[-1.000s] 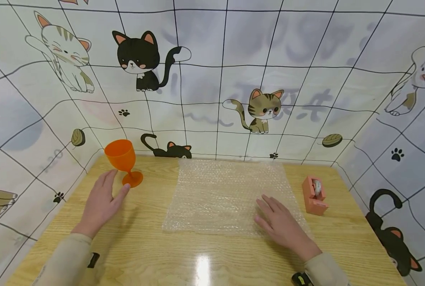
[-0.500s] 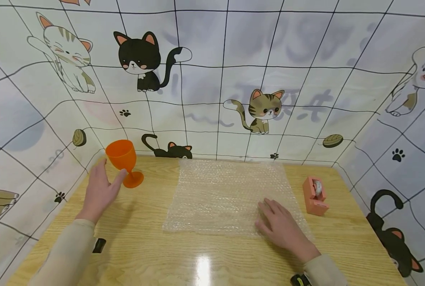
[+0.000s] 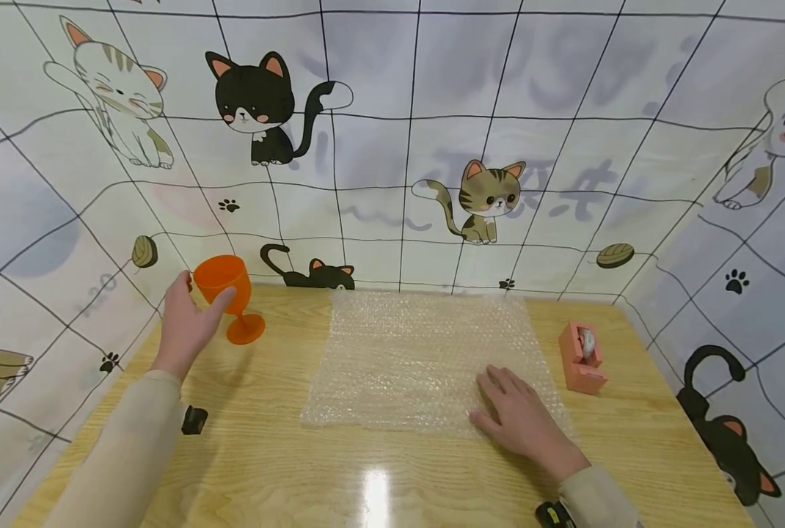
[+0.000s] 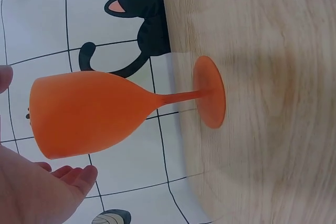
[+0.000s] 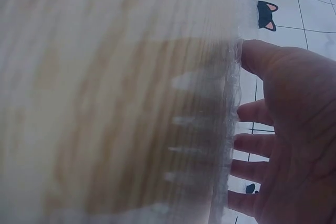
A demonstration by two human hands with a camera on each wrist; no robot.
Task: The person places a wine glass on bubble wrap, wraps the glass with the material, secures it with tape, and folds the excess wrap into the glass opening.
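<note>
An orange goblet (image 3: 224, 286) stands upright on its round foot at the back left of the table. My left hand (image 3: 186, 331) is beside its bowl, fingers on the far left side and thumb in front. In the left wrist view a gap shows between the curved fingers (image 4: 79, 179) and the goblet (image 4: 89, 111). A sheet of clear bubble wrap (image 3: 399, 352) lies flat in the middle. My right hand (image 3: 527, 418) rests on its front right part, palm down with fingers extended. In the right wrist view the fingertips (image 5: 247, 169) touch the bubble wrap (image 5: 231, 103).
A pink tape dispenser (image 3: 580, 359) with a roll in it stands to the right of the bubble wrap. The wooden table (image 3: 287, 477) is bounded at the back and sides by a cat-print cloth (image 3: 373, 147).
My left hand has moved forward and up, from low beside the goblet's stem to around its bowl. The right hand has stayed almost in place on the bubble wrap.
</note>
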